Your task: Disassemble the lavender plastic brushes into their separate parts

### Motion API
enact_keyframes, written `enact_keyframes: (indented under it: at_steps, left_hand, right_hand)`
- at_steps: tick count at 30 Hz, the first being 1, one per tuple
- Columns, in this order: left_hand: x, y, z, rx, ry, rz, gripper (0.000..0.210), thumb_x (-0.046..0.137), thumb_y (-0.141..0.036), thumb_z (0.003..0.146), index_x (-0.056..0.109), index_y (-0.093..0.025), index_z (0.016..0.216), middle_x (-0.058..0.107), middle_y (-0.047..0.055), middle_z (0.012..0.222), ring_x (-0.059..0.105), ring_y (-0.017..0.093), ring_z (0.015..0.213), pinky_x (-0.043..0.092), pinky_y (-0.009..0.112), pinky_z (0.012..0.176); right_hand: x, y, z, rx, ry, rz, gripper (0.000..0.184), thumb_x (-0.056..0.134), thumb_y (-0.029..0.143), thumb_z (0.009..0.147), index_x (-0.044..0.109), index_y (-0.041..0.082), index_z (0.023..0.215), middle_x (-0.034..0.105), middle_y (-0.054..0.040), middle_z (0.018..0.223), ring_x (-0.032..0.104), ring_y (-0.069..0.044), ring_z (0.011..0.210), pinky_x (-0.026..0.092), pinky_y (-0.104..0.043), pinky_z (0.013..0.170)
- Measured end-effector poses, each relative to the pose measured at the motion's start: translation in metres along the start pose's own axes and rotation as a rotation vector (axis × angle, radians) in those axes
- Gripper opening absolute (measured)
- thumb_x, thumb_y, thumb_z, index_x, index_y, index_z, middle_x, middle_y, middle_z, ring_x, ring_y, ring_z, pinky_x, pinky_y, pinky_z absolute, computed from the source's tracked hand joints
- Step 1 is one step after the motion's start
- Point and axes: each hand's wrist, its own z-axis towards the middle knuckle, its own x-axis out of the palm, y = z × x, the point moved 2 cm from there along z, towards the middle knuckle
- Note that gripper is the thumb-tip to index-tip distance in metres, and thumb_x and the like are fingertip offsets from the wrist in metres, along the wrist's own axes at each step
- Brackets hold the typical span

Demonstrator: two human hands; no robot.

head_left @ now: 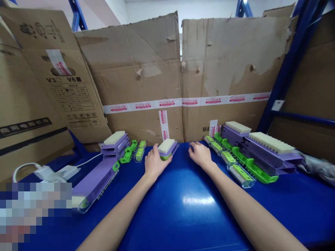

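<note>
In the middle of the blue table, my left hand (155, 163) is closed on a small brush (166, 146). It has cream bristles facing up, a purple body, a green part low down and a clear cover at its edge. My right hand (200, 153) rests on the table to the right of it, fingers loosely bent and apart, with nothing seen in them. Closest to that hand is a row of clear cases with green inserts (228, 157). Beside these runs a line of green pieces with thin pins (239, 156).
Purple parts with cream bristles (272, 143) are stacked at the right. More purple parts (95, 177) stand at the left, near green pieces (127, 154) and clear cases (140, 152). A white plug with a cable (43, 172) lies farther left. Cardboard (141, 80) walls the back.
</note>
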Motion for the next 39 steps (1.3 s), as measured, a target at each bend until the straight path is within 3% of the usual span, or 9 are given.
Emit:
enact_keyframes:
  at_steps: [7, 12, 15, 18, 21, 25, 28, 32, 39]
  left_hand:
    - [0.001, -0.002, -0.002, -0.036, -0.097, -0.097, 0.077, 0.065, -0.053, 0.07, 0.037, -0.013, 0.13, 0.062, 0.019, 0.112, 0.058, 0.034, 0.107, 0.045, 0.044, 0.086]
    - [0.003, 0.003, -0.001, -0.106, -0.102, -0.262, 0.081, 0.071, -0.049, 0.065, 0.035, -0.015, 0.13, 0.062, 0.016, 0.11, 0.06, 0.032, 0.103, 0.047, 0.043, 0.085]
    - [0.001, 0.0, -0.002, -0.057, -0.171, -0.317, 0.079, 0.074, -0.045, 0.063, 0.037, -0.018, 0.127, 0.062, 0.013, 0.108, 0.06, 0.031, 0.103, 0.049, 0.042, 0.085]
    - [-0.001, -0.006, -0.006, 0.115, -0.281, -0.34, 0.074, 0.075, -0.04, 0.063, 0.04, -0.019, 0.124, 0.06, 0.012, 0.113, 0.057, 0.029, 0.108, 0.048, 0.041, 0.089]
    - [-0.003, -0.01, -0.01, 0.247, -0.354, -0.376, 0.071, 0.075, -0.037, 0.064, 0.04, -0.02, 0.123, 0.058, 0.011, 0.115, 0.056, 0.026, 0.11, 0.048, 0.04, 0.093]
    - [-0.005, -0.009, -0.01, 0.271, -0.319, -0.454, 0.069, 0.073, -0.038, 0.068, 0.038, -0.021, 0.126, 0.056, 0.01, 0.121, 0.054, 0.024, 0.114, 0.046, 0.039, 0.098]
    - [-0.005, -0.006, -0.008, 0.291, -0.239, -0.482, 0.071, 0.072, -0.037, 0.069, 0.036, -0.021, 0.129, 0.054, 0.011, 0.125, 0.054, 0.024, 0.116, 0.045, 0.039, 0.1]
    - [-0.005, -0.005, -0.006, 0.38, -0.157, -0.437, 0.072, 0.07, -0.033, 0.068, 0.036, -0.019, 0.13, 0.055, 0.011, 0.126, 0.054, 0.024, 0.117, 0.044, 0.039, 0.101]
    - [-0.006, -0.008, -0.007, 0.398, -0.199, -0.345, 0.074, 0.069, -0.029, 0.065, 0.036, -0.018, 0.13, 0.056, 0.012, 0.124, 0.055, 0.027, 0.115, 0.045, 0.041, 0.099]
  right_hand:
    - [-0.002, 0.025, -0.009, -0.173, 0.035, 0.078, 0.036, 0.037, 0.03, 0.091, 0.059, 0.025, 0.118, 0.066, -0.0077, 0.109, 0.065, -0.022, 0.091, 0.046, -0.03, 0.075]
    - [0.006, 0.026, -0.008, -0.176, 0.091, 0.243, 0.037, 0.043, 0.031, 0.089, 0.057, 0.022, 0.122, 0.067, -0.0089, 0.109, 0.064, -0.023, 0.095, 0.047, -0.032, 0.081]
    - [0.013, 0.022, -0.003, -0.054, 0.148, 0.532, 0.04, 0.047, 0.031, 0.088, 0.052, 0.02, 0.126, 0.069, -0.0087, 0.094, 0.065, -0.022, 0.088, 0.049, -0.033, 0.08]
    - [0.018, 0.022, 0.0, 0.183, 0.268, 0.953, 0.047, 0.045, 0.036, 0.09, 0.041, 0.018, 0.133, 0.066, -0.0065, 0.082, 0.064, -0.018, 0.066, 0.054, -0.033, 0.063]
    - [0.017, 0.027, 0.001, 0.397, 0.347, 1.36, 0.052, 0.044, 0.042, 0.09, 0.03, 0.02, 0.135, 0.062, -0.003, 0.075, 0.063, -0.018, 0.06, 0.055, -0.034, 0.055]
    - [0.012, 0.03, 0.001, 0.541, 0.33, 1.721, 0.038, 0.04, 0.046, 0.091, 0.045, 0.018, 0.117, 0.061, -0.0036, 0.073, 0.065, -0.018, 0.066, 0.056, -0.036, 0.066]
    - [0.011, 0.027, 0.001, 0.639, 0.309, 1.82, 0.033, 0.043, 0.045, 0.09, 0.05, 0.019, 0.108, 0.062, -0.005, 0.078, 0.066, -0.017, 0.071, 0.055, -0.034, 0.073]
    - [0.012, 0.023, 0.0, 0.706, 0.323, 1.766, 0.039, 0.041, 0.053, 0.088, 0.05, 0.021, 0.109, 0.062, -0.0061, 0.085, 0.065, -0.017, 0.074, 0.053, -0.034, 0.076]
    - [0.012, 0.022, 0.003, 0.73, 0.286, 1.81, 0.035, 0.027, 0.049, 0.092, 0.048, 0.021, 0.095, 0.062, -0.0059, 0.087, 0.065, -0.016, 0.075, 0.052, -0.032, 0.077]
